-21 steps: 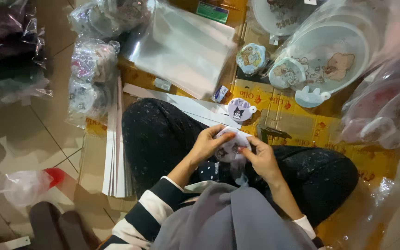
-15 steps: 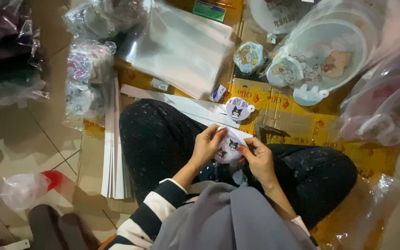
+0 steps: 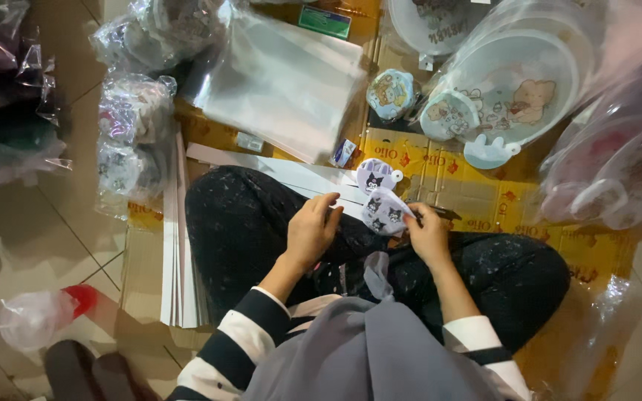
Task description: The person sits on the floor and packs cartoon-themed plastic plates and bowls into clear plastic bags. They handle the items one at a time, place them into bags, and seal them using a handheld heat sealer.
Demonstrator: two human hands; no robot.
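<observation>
We sit on the floor. Our left hand (image 3: 312,229) and right hand (image 3: 426,234) hold a small round cartoon toy (image 3: 385,211). Another round toy (image 3: 374,175) lies just beside it on yellow cardboard (image 3: 440,174).

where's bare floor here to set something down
Bare brown floor tile lies at the picture's left, between the stacked white card strips and the dark plastic bags. Ahead, the yellow cardboard is crowded with clear sleeves and round bowls.

We look almost straight down from our head at close range, our lap filling the lower centre of the frame, the cluttered floor spreading across the top.
</observation>
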